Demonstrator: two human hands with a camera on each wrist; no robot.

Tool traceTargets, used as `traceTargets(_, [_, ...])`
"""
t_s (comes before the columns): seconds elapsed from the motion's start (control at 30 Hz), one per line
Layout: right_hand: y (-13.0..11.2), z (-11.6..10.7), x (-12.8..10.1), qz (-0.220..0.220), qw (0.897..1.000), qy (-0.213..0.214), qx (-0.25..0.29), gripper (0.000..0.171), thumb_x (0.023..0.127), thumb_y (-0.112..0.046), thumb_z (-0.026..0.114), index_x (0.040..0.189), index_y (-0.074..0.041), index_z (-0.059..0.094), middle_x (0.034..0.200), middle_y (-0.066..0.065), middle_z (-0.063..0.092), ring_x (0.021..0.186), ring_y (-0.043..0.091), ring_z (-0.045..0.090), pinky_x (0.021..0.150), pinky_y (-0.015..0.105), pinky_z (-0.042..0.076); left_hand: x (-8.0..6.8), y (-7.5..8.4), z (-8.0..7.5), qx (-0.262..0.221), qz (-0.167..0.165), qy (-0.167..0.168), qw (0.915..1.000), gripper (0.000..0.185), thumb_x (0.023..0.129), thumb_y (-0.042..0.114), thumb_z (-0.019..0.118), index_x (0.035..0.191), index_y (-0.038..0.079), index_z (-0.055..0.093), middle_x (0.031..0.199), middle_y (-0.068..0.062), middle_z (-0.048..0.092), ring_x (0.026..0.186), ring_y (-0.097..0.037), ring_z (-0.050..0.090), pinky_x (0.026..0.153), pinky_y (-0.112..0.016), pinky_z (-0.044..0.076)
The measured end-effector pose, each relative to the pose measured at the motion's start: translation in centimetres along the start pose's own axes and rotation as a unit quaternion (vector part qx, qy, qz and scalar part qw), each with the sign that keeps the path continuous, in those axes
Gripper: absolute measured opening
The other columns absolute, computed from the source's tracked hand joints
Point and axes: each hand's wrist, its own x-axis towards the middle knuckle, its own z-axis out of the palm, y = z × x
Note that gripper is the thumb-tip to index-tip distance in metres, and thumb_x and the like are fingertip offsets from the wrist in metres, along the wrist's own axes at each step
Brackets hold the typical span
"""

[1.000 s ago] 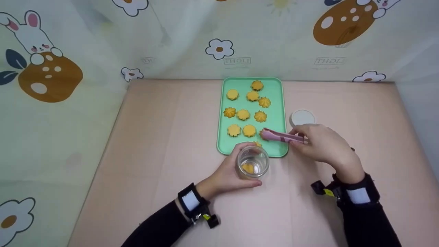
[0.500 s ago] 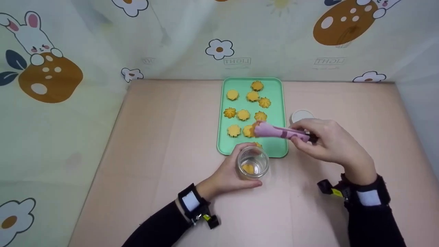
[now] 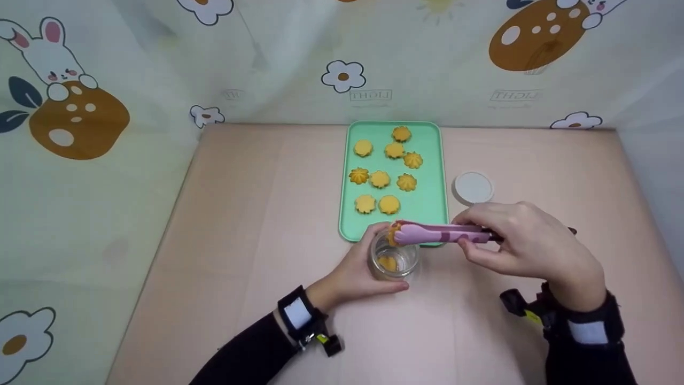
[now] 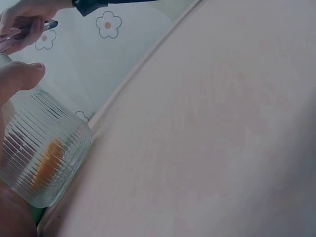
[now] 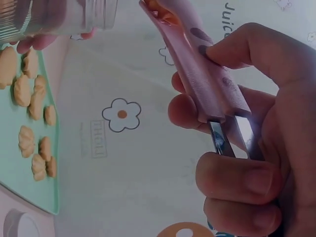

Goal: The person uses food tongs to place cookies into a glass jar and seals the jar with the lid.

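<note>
- Pale pink counter point(image 3: 256, 224) with a cartoon-printed backdrop point(image 3: 107, 80) on three sides forms the work area.
- Cookie point(image 3: 393, 234): orange, clamped at the tip of the pink tongs point(image 3: 438, 233), positioned directly over the open mouth of the glass jar point(image 3: 394, 259). The right wrist view shows the orange piece pinched between the two tong blades point(image 5: 163, 12).
- Pink tongs: held roughly level, tip pointing left toward the jar. The right hand point(image 3: 526, 246) grips the rear of the tongs, with the fingers point(image 5: 237, 49) and thumb squeezing the blades together; metal shanks show behind the pink sleeves in the right wrist view.
- Glass jar: ribbed clear wall point(image 4: 44, 158), standing upright on the counter just in front of the near edge of the tray. One orange cookie point(image 3: 387, 262) lies at its bottom point(image 4: 47, 160).
- Left hand point(image 3: 352, 270): wrapped round the jar from the left, fingers curled on the far side and thumb point(image 3: 393, 287) along the near side.
- Green tray point(image 3: 430, 208): lies lengthwise away from the person, behind the jar. It carries nine flower-shaped cookies point(image 3: 380, 178) in loose rows.
- White round lid point(image 3: 473, 187): flat on the counter, just right of the tray and apart from it, beyond the right hand.
- Both wrists carry black straps with small camera units point(image 3: 307, 323).
</note>
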Motion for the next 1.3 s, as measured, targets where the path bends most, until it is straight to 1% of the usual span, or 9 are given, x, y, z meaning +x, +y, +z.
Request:
traceTargets(0.2, [-0.7,0.4,0.3,-0.006,1.0,-0.017,-0.023,0.017,0.089,-0.018,0.081,0.105,-0.016,0.077,0.089,-0.016,0.066,0.068,-0.002,0.052,0.057,0.015,0.047,0.0,-0.1,0.0,-0.021,0.013,-0.005,0.9997,0.103,0.08,0.016,0.1,0.16,0.018,0.035,0.159,-0.002,0.053,0.146,-0.023,0.055,0.124,-0.043,0.045])
traceTargets(0.37, [-0.9,0.9,0.5,0.003,0.999,-0.039,-0.02,0.012,0.091,-0.02,0.081,0.102,-0.017,0.078,0.087,-0.017,0.065,0.067,-0.005,0.05,0.057,0.013,0.045,0.1,-0.1,0.1,-0.034,0.017,-0.008,0.9993,0.101,0.082,0.014,0.098,0.16,0.017,0.034,0.157,-0.001,0.056,0.142,-0.023,0.058,0.12,-0.043,0.049])
traceTargets(0.5, [-1.1,1.1,0.5,0.011,0.999,-0.05,-0.018,0.011,0.091,-0.02,0.081,0.101,-0.017,0.078,0.087,-0.017,0.065,0.067,-0.004,0.051,0.057,0.014,0.045,0.2,0.0,0.1,-0.04,0.018,-0.009,0.999,0.103,0.081,0.012,0.099,0.16,0.017,0.034,0.156,-0.001,0.058,0.142,-0.024,0.059,0.121,-0.043,0.049])
traceTargets(0.67, [-1.2,1.1,0.7,0.019,0.998,-0.062,-0.023,0.011,0.091,-0.02,0.082,0.101,-0.017,0.079,0.086,-0.016,0.065,0.066,-0.002,0.052,0.056,0.016,0.046,0.2,0.2,0.1,-0.049,0.015,-0.008,0.9987,0.103,0.08,0.009,0.098,0.16,0.009,0.034,0.153,-0.002,0.059,0.14,-0.024,0.06,0.119,-0.043,0.05])
traceTargets(0.73, [-1.3,1.1,0.7,0.023,0.997,-0.066,-0.026,0.011,0.091,-0.021,0.082,0.101,-0.017,0.079,0.086,-0.016,0.065,0.066,-0.002,0.052,0.056,0.017,0.047,0.1,0.2,0.1,-0.051,0.014,-0.007,0.9986,0.101,0.081,0.009,0.098,0.16,0.009,0.034,0.153,-0.003,0.06,0.139,-0.024,0.06,0.118,-0.044,0.051])
traceTargets(0.9, [-1.6,1.1,0.7,0.029,0.997,-0.069,-0.033,0.011,0.091,-0.021,0.081,0.101,-0.017,0.079,0.087,-0.016,0.067,0.067,-0.002,0.053,0.058,0.019,0.049,0.0,0.2,0.0,-0.05,0.009,-0.005,0.9987,0.098,0.082,0.012,0.098,0.159,0.019,0.036,0.153,-0.003,0.059,0.139,-0.025,0.06,0.118,-0.044,0.051])
traceTargets(1.0, [-1.7,1.1,0.7,0.028,0.997,-0.069,-0.03,0.011,0.091,-0.021,0.081,0.101,-0.016,0.079,0.086,-0.016,0.067,0.066,-0.002,0.053,0.057,0.019,0.049,0.0,0.1,0.0,-0.046,0.011,-0.006,0.9988,0.099,0.082,0.013,0.098,0.159,0.022,0.036,0.153,-0.002,0.059,0.14,-0.024,0.06,0.119,-0.044,0.05])
traceTargets(1.17, [-1.9,1.1,0.6,0.032,0.997,-0.068,-0.025,0.012,0.089,-0.02,0.082,0.1,-0.016,0.079,0.086,-0.016,0.067,0.066,-0.002,0.053,0.057,0.018,0.048,0.1,0.2,0.0,-0.046,0.017,-0.009,0.9987,0.101,0.081,0.011,0.098,0.16,0.018,0.035,0.155,0.0,0.057,0.141,-0.023,0.059,0.12,-0.044,0.049])
traceTargets(1.3, [-2.0,1.1,0.5,0.039,0.997,-0.069,-0.022,0.015,0.088,-0.021,0.083,0.102,-0.016,0.079,0.087,-0.015,0.068,0.067,-0.003,0.052,0.057,0.018,0.048,0.1,0.2,0.0,-0.044,0.013,-0.01,0.9989,0.102,0.081,0.01,0.098,0.16,0.015,0.034,0.155,-0.001,0.058,0.14,-0.023,0.06,0.121,-0.044,0.048])
